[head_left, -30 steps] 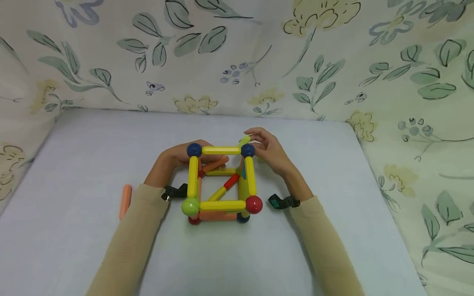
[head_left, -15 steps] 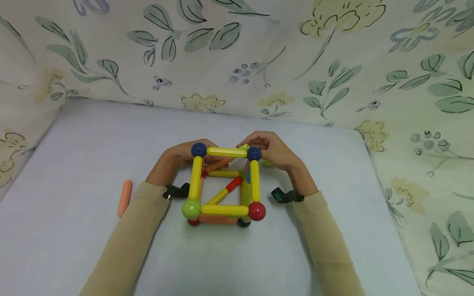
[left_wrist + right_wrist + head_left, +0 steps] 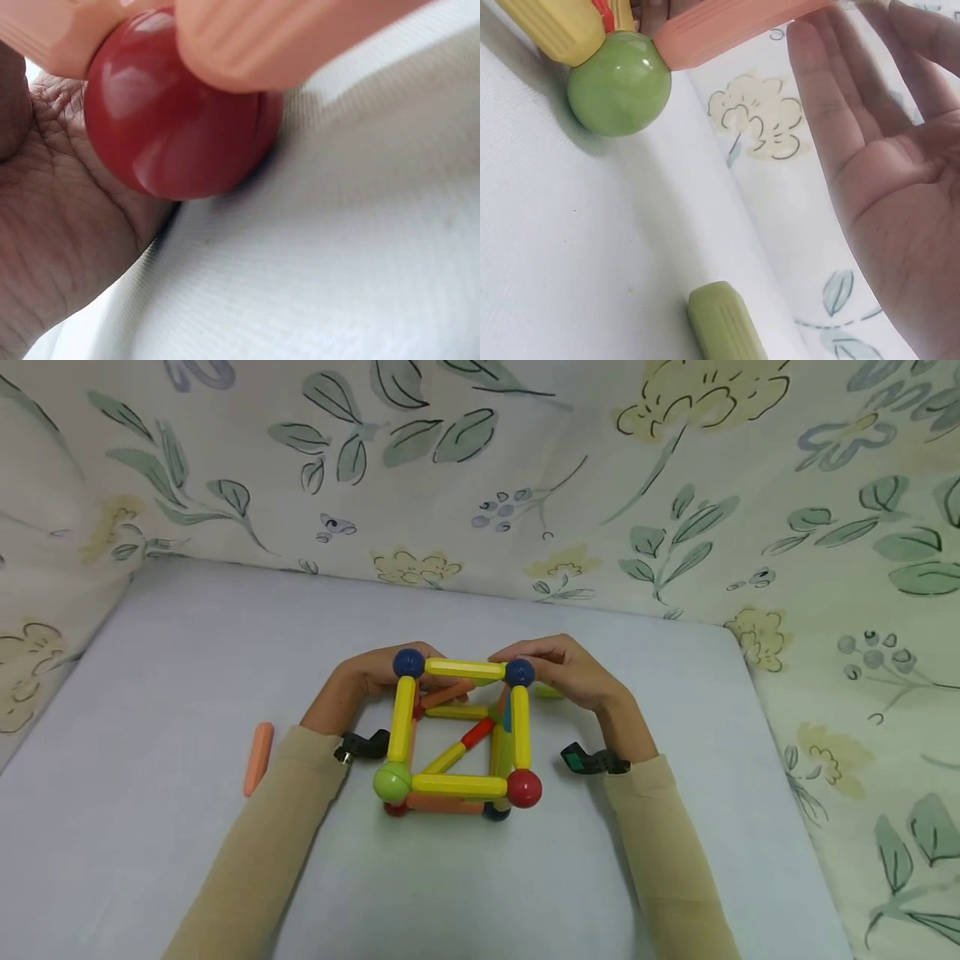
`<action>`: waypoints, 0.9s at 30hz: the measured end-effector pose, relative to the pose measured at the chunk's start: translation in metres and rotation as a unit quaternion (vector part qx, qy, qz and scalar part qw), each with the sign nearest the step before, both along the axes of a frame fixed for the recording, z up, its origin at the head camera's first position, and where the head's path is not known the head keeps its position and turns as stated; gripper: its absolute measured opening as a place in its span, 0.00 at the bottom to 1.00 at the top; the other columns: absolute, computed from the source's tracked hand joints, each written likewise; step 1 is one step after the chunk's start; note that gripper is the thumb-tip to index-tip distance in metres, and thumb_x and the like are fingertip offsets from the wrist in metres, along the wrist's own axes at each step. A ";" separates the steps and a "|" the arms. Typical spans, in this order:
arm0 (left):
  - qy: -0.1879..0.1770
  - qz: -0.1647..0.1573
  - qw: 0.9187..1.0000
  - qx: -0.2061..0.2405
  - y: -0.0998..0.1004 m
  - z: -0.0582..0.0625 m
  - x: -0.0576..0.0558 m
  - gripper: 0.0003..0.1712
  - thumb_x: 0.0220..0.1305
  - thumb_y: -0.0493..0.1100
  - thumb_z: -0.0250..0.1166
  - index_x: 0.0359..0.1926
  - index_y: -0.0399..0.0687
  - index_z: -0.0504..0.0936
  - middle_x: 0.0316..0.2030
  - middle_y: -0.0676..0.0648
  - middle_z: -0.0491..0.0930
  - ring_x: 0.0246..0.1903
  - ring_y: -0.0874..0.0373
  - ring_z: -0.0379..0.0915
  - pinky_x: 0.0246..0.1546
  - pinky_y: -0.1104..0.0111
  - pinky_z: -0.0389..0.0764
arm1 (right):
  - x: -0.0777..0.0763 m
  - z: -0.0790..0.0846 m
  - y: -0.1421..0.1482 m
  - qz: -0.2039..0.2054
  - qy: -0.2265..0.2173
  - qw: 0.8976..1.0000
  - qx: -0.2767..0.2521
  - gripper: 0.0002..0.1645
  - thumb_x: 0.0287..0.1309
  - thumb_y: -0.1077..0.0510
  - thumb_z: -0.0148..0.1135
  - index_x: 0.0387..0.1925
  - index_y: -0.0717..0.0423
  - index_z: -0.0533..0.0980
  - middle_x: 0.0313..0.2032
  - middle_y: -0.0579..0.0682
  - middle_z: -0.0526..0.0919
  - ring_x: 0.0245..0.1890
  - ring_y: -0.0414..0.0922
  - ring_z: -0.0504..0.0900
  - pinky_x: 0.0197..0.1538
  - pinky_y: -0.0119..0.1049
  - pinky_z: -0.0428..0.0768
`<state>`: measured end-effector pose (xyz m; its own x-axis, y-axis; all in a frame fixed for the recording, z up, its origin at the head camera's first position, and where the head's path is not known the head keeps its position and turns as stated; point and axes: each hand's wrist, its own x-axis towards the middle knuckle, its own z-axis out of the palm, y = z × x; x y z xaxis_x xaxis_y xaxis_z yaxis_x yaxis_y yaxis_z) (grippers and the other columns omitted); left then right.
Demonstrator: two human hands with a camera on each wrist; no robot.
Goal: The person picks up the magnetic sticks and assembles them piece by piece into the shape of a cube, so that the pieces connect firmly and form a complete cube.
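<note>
A magnetic-rod cube [image 3: 459, 787] of yellow and orange rods with coloured balls stands mid-table. Behind its far left corner my left hand [image 3: 386, 664] curls around a slanting orange rod [image 3: 447, 694]. That rod joins a red ball [image 3: 180, 112], which sits in front of my palm in the left wrist view. By the far right blue ball [image 3: 520, 672], my right hand [image 3: 573, 670] pinches a light green rod [image 3: 489, 682], mostly hidden behind the top yellow rod. In the right wrist view, an orange rod [image 3: 735, 30] runs from a green ball [image 3: 620, 84] toward my right fingertips.
Beside the left sleeve lies a loose orange rod [image 3: 258, 758]. A loose green rod [image 3: 724, 322] lies on the white table [image 3: 585, 877], just under my right hand. Floral cloth [image 3: 450, 468] hangs behind the table's back edge.
My right hand has come down behind the far blue ball, lowering the green rod behind the yellow top rod. The left hand stays at the orange rod. The head view has shifted slightly.
</note>
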<state>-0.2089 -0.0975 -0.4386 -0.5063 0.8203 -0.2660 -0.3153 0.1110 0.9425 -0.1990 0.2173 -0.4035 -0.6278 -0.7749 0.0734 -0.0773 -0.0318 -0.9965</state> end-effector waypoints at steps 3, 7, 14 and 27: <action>0.000 -0.005 1.000 0.012 -0.001 0.000 0.001 0.12 0.78 0.41 0.61 0.48 0.40 0.89 0.47 0.38 0.88 0.37 0.53 0.78 0.35 0.69 0.82 | 0.003 0.000 0.001 0.007 0.008 1.000 0.010 0.19 0.79 0.64 0.53 0.57 0.47 0.86 0.51 0.53 0.88 0.52 0.52 0.82 0.64 0.42 0.82; -0.008 -0.026 0.997 0.068 0.004 0.001 0.001 0.15 0.79 0.36 0.56 0.54 0.47 0.89 0.53 0.39 0.87 0.51 0.49 0.83 0.53 0.63 0.85 | 0.005 0.000 0.006 0.027 0.014 0.999 0.022 0.29 0.73 0.73 0.49 0.63 0.46 0.83 0.50 0.56 0.89 0.53 0.52 0.84 0.66 0.42 0.81; -0.018 -0.030 0.995 0.093 0.012 0.002 0.004 0.20 0.78 0.28 0.54 0.51 0.48 0.91 0.49 0.41 0.89 0.56 0.48 0.84 0.67 0.57 0.78 | 0.010 0.008 0.010 0.054 0.022 0.997 0.047 0.32 0.67 0.76 0.57 0.71 0.61 0.73 0.60 0.51 0.84 0.56 0.49 0.84 0.64 0.40 0.83; 0.068 -0.007 0.997 0.043 0.019 0.004 0.004 0.15 0.77 0.31 0.57 0.55 0.36 0.88 0.46 0.42 0.90 0.55 0.43 0.84 0.63 0.56 0.82 | 0.034 0.018 0.002 -0.032 0.155 0.978 0.139 0.32 0.67 0.70 0.67 0.71 0.62 0.74 0.56 0.54 0.88 0.55 0.49 0.86 0.64 0.43 0.83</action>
